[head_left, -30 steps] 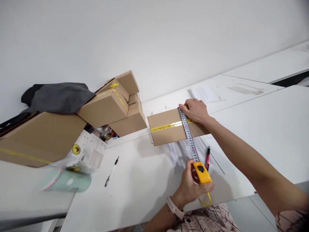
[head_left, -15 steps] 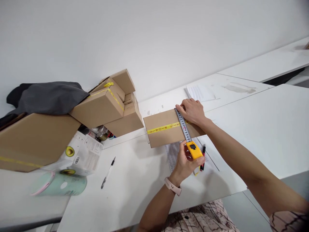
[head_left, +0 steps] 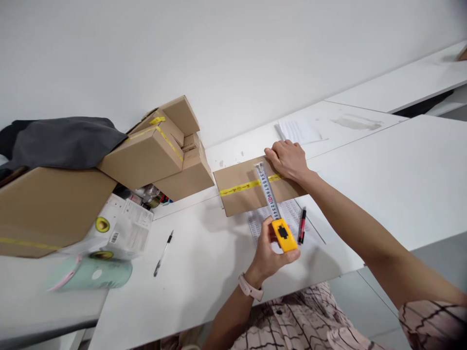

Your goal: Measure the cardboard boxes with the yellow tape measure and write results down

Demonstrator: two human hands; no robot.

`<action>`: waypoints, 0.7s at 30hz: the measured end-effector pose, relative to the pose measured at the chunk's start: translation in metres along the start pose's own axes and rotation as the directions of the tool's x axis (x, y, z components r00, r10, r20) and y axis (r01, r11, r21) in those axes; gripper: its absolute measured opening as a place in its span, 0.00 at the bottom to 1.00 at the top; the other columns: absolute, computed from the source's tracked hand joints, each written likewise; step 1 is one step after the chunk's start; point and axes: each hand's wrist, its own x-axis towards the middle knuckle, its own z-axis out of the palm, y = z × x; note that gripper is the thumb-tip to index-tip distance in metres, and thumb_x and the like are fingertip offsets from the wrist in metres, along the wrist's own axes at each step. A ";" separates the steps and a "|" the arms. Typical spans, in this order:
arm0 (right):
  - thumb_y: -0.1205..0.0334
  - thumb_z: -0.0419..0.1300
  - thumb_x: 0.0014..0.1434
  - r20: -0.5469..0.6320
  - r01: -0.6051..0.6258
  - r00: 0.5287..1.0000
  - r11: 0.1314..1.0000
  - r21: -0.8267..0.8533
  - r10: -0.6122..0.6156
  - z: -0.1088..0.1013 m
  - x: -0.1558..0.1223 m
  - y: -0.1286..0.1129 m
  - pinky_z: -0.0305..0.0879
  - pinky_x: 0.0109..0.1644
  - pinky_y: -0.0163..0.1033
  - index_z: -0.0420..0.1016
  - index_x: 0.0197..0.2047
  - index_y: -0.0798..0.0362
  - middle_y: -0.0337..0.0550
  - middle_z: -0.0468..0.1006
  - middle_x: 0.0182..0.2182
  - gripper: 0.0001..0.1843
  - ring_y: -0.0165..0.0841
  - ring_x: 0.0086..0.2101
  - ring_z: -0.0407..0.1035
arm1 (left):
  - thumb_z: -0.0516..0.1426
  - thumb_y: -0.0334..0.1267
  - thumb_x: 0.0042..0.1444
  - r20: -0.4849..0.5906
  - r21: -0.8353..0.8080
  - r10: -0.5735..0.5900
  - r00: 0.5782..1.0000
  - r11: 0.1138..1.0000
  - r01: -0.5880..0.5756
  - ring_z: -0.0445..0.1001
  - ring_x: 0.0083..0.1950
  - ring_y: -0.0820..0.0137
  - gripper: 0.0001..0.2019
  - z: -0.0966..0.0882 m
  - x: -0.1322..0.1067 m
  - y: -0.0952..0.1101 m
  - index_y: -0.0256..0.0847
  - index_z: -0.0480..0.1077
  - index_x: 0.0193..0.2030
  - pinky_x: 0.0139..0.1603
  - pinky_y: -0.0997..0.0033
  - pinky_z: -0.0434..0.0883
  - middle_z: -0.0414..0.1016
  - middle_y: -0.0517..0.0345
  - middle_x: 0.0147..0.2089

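My left hand [head_left: 269, 255], with a pink watch band on its wrist, grips a yellow tape measure [head_left: 284, 235] at the near side of a cardboard box [head_left: 237, 201]. The pulled-out metal blade [head_left: 268, 192] crosses above the box top and its yellow tape strip. Its free end, slightly blurred, stops short of the far edge. My right hand [head_left: 289, 159] is closed over the far edge of the box, fingers curled, apart from the blade. Beneath the box lies a printed sheet [head_left: 292, 211], with a red and black pen [head_left: 302, 225] on its right side.
On the left are stacked cardboard boxes [head_left: 146, 160], a dark cloth [head_left: 65, 143], a white carton with avocado pictures [head_left: 127, 226] and a mint-green container [head_left: 105, 273]. A clear pen [head_left: 163, 253] lies on the white table [head_left: 197, 291]. Papers [head_left: 301, 130] rest near the wall.
The blade's end has come away from my right hand and the far edge. My left hand has drawn the tape measure towards me and left. My right hand stays on the box.
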 end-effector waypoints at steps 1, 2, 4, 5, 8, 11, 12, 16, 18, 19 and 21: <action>0.46 0.46 0.70 -0.022 0.008 1.000 1.000 0.000 -0.008 0.000 -0.004 0.000 0.57 0.46 0.49 0.70 0.34 0.50 0.51 0.79 0.38 0.22 0.45 0.41 0.67 | 0.73 0.36 0.40 -0.006 0.015 -0.015 1.000 1.000 0.015 0.75 0.51 0.61 0.45 -0.005 -0.010 -0.007 0.45 0.56 0.65 0.55 0.57 0.73 0.73 0.49 0.56; 0.44 0.49 0.69 -0.045 0.020 0.999 1.000 0.000 -0.020 -0.001 -0.008 0.000 0.57 0.47 0.49 0.70 0.34 0.50 0.50 0.79 0.38 0.22 0.45 0.42 0.67 | 0.72 0.36 0.41 -0.007 0.018 -0.039 0.999 0.999 0.040 0.75 0.52 0.61 0.45 -0.009 -0.020 -0.014 0.45 0.56 0.64 0.55 0.57 0.73 0.73 0.50 0.55; 0.41 0.52 0.67 -0.096 0.047 0.994 0.999 -0.003 -0.047 -0.002 -0.020 0.000 0.57 0.49 0.50 0.72 0.35 0.49 0.50 0.78 0.38 0.21 0.45 0.43 0.66 | 0.72 0.39 0.41 0.001 0.015 -0.092 0.996 0.996 0.092 0.74 0.51 0.62 0.44 -0.016 -0.037 -0.024 0.45 0.58 0.64 0.54 0.59 0.74 0.73 0.50 0.54; 0.41 0.52 0.67 -0.123 0.058 0.991 0.998 0.000 -0.057 -0.002 -0.028 0.001 0.57 0.49 0.50 0.73 0.36 0.49 0.50 0.78 0.37 0.21 0.45 0.43 0.66 | 0.73 0.40 0.40 0.013 0.024 -0.112 0.994 0.993 0.112 0.74 0.51 0.62 0.44 -0.019 -0.043 -0.027 0.45 0.59 0.64 0.53 0.59 0.74 0.73 0.51 0.54; 0.41 0.54 0.66 -0.204 0.086 0.976 0.996 0.012 -0.081 0.003 -0.056 0.006 0.56 0.50 0.51 0.74 0.39 0.49 0.49 0.78 0.37 0.20 0.45 0.42 0.65 | 0.75 0.42 0.37 0.050 0.092 -0.133 0.990 0.988 0.128 0.73 0.50 0.62 0.46 -0.023 -0.049 -0.031 0.44 0.60 0.63 0.53 0.59 0.73 0.74 0.52 0.53; 0.39 0.55 0.64 -0.248 0.108 0.964 0.994 0.031 -0.097 0.017 -0.091 0.014 0.57 0.52 0.52 0.75 0.42 0.49 0.51 0.79 0.41 0.22 0.45 0.43 0.67 | 0.75 0.43 0.37 0.065 0.087 -0.146 0.987 0.986 0.140 0.73 0.49 0.62 0.46 -0.024 -0.047 -0.032 0.44 0.60 0.63 0.52 0.60 0.74 0.74 0.52 0.52; 0.39 0.56 0.64 -0.235 0.108 0.967 0.993 0.045 -0.095 0.022 -0.103 0.016 0.57 0.53 0.53 0.75 0.43 0.49 0.51 0.80 0.43 0.22 0.46 0.44 0.68 | 0.75 0.44 0.37 0.067 0.066 -0.149 0.987 0.987 0.145 0.73 0.49 0.63 0.46 -0.024 -0.046 -0.032 0.44 0.60 0.63 0.51 0.61 0.74 0.74 0.52 0.51; 0.43 0.54 0.66 -0.059 0.023 0.998 0.994 0.106 -0.017 0.026 -0.136 0.013 0.54 0.61 0.56 0.76 0.53 0.47 0.51 0.79 0.53 0.22 0.48 0.54 0.67 | 0.75 0.45 0.38 0.074 0.037 -0.137 0.988 0.990 0.135 0.74 0.47 0.64 0.46 -0.025 -0.044 -0.037 0.43 0.60 0.63 0.50 0.61 0.75 0.74 0.51 0.51; 0.47 0.50 0.69 -0.009 -0.052 0.998 0.986 0.161 0.054 0.014 -0.140 0.004 0.51 0.65 0.59 0.76 0.54 0.46 0.50 0.79 0.55 0.21 0.47 0.57 0.67 | 0.74 0.45 0.38 0.072 0.085 -0.126 0.989 0.989 0.120 0.75 0.48 0.63 0.46 -0.025 -0.045 -0.038 0.43 0.60 0.63 0.52 0.60 0.75 0.75 0.51 0.52; 0.48 0.46 0.71 -0.010 -0.087 0.996 0.973 0.214 0.091 0.005 -0.141 -0.001 0.52 0.65 0.59 0.77 0.53 0.46 0.50 0.79 0.54 0.22 0.47 0.57 0.67 | 0.74 0.45 0.39 0.067 0.130 -0.117 0.991 0.986 0.108 0.75 0.49 0.63 0.46 -0.025 -0.046 -0.038 0.43 0.60 0.64 0.53 0.59 0.75 0.75 0.51 0.52; 0.49 0.39 0.73 -0.016 -0.135 0.988 0.919 0.371 0.151 -0.016 -0.141 -0.010 0.57 0.63 0.58 0.77 0.54 0.45 0.49 0.80 0.51 0.26 0.45 0.55 0.70 | 0.74 0.45 0.39 0.065 0.251 -0.101 0.993 0.965 0.082 0.76 0.49 0.61 0.46 -0.025 -0.049 -0.037 0.43 0.60 0.64 0.54 0.58 0.75 0.76 0.53 0.52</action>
